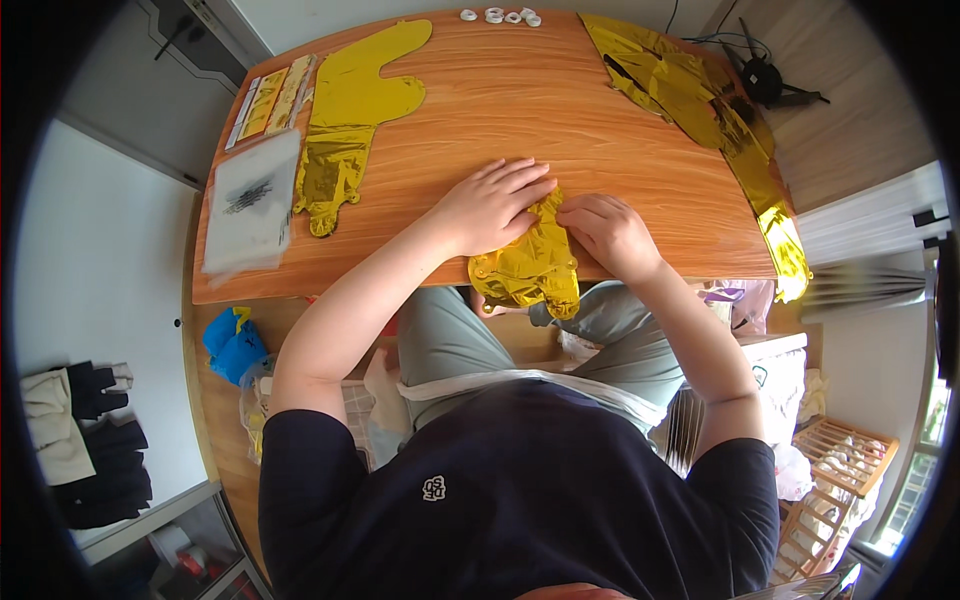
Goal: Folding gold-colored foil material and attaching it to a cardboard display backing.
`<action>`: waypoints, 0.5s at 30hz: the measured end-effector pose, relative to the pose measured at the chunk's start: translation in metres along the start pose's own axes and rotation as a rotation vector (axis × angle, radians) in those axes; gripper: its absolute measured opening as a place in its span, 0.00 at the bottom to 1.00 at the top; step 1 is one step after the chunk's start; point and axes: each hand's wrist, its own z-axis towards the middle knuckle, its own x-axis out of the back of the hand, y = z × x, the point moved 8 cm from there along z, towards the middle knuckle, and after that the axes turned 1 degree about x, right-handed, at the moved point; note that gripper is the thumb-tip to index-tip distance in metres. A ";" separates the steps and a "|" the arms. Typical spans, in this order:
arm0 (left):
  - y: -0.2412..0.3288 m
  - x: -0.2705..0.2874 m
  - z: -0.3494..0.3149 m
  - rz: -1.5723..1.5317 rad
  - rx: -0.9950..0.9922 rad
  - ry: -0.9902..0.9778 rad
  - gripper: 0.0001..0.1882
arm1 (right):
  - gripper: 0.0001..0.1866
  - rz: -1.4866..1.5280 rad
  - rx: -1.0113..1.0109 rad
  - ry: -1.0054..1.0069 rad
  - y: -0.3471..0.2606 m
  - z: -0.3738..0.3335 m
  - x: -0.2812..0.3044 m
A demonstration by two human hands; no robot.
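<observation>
A flat, folded gold foil balloon (532,262) lies at the table's front edge, and its lower end hangs over the rim. My left hand (498,208) rests flat across its upper left part, fingers stretched out. At the foil's right side, my right hand (608,234) has its fingers curled and pinched on the edge; the fingertips are partly hidden. Another gold foil balloon (362,100) is spread flat on the left of the table, its near end crumpled. More gold foil (668,84) lies along the right side, with one end hanging off the corner.
Small white rolls (494,16) sit at the table's far edge. To the left lie printed cards (270,100) and clear plastic bags (250,205) with thin dark pieces. A black stand-like object (764,80) is at the far right. A blue bag (234,345) is on the floor.
</observation>
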 end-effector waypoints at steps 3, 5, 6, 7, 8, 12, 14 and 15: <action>0.002 0.002 0.000 0.001 0.002 0.004 0.31 | 0.11 0.059 -0.062 0.015 0.007 -0.001 -0.003; 0.002 0.001 0.000 -0.001 0.006 -0.003 0.31 | 0.10 0.084 -0.114 0.002 0.010 -0.002 -0.003; 0.001 0.002 0.000 0.002 0.005 -0.004 0.31 | 0.10 0.084 -0.114 0.005 0.009 -0.001 -0.003; -0.001 0.001 0.000 -0.016 0.004 -0.021 0.31 | 0.10 0.085 -0.114 -0.004 0.008 0.000 -0.003; -0.004 0.000 0.000 -0.034 0.003 -0.039 0.32 | 0.10 0.085 -0.115 -0.014 0.008 0.000 -0.003; -0.023 0.006 0.010 -0.228 0.016 -0.119 0.31 | 0.10 0.108 -0.118 -0.012 0.009 0.000 -0.003; -0.032 0.007 0.015 -0.750 0.149 -0.309 0.31 | 0.10 0.096 -0.154 -0.069 0.012 -0.002 -0.007; -0.032 0.013 0.019 -0.884 0.182 -0.299 0.27 | 0.10 0.094 -0.156 -0.066 0.013 -0.002 -0.006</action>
